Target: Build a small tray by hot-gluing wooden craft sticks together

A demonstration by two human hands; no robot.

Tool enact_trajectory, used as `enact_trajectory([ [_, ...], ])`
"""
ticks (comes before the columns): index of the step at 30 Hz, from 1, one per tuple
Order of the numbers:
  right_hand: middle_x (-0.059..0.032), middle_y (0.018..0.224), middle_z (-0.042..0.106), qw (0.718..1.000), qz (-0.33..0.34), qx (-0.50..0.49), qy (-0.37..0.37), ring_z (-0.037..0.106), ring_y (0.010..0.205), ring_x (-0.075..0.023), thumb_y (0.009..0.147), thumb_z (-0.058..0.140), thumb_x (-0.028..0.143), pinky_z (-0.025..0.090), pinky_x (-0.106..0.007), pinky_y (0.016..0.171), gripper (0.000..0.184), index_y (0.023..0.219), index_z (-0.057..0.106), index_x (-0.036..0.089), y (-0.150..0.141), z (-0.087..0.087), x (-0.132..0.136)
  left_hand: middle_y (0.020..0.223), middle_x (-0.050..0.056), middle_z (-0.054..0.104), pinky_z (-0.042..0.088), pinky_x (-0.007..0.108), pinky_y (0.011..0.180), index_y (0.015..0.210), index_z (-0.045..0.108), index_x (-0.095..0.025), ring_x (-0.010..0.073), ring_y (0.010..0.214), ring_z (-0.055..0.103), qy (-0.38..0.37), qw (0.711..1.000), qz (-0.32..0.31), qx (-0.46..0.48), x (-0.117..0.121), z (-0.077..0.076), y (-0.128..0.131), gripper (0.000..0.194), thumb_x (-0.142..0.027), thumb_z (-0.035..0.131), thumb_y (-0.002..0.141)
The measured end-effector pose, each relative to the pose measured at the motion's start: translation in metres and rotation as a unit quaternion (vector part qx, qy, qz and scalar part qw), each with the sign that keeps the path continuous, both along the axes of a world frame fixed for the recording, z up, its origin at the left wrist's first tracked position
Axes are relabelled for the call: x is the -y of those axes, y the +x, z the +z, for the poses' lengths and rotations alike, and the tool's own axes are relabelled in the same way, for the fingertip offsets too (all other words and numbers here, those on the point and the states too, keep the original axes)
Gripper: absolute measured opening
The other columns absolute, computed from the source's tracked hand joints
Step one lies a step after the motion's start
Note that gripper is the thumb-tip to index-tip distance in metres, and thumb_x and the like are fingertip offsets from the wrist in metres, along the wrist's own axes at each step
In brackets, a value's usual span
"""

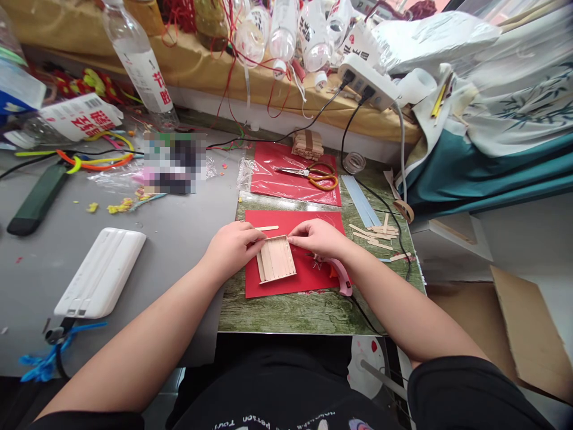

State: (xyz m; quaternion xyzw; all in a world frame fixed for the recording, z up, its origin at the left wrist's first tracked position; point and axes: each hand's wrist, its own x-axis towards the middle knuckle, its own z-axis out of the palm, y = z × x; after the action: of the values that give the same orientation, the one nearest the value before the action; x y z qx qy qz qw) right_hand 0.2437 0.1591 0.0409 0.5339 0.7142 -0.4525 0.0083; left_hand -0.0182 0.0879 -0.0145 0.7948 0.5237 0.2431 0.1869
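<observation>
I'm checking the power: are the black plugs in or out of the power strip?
In: both black plugs sit against the face of the power strip, their cords trailing away.

White "Person" on black shirt (268,388), red Chinese characters on upright bottle (141,71) and lying bottle (74,119)

Pale stick panel (276,259); slats side by side; crosspieces at both ends; over red sheet (252,282)

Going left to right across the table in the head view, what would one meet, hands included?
White rectangular power bank, left hand, flat panel of pale wooden sticks, right hand, scattered pale wooden sticks.
</observation>
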Motion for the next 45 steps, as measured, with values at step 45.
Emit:
enact_trajectory([
  [45,-0.0043,0.095,0.081,0.995,-0.029,-0.086,0.028,0.069,0.071,-0.0172,0.091,0.075,0.039,0.054,-0.029,0.061,0.019,0.102,0.082,0.024,0.008,-0.033,0.003,0.090,0.004,0.071,0.050,0.036,0.080,0.103,0.082,-0.026,0.0206,0.086,0.065,0.016,1.000,-0.001,-0.004,-0.001,-0.004,0.000,0.025,-0.036,0.058,0.104],
])
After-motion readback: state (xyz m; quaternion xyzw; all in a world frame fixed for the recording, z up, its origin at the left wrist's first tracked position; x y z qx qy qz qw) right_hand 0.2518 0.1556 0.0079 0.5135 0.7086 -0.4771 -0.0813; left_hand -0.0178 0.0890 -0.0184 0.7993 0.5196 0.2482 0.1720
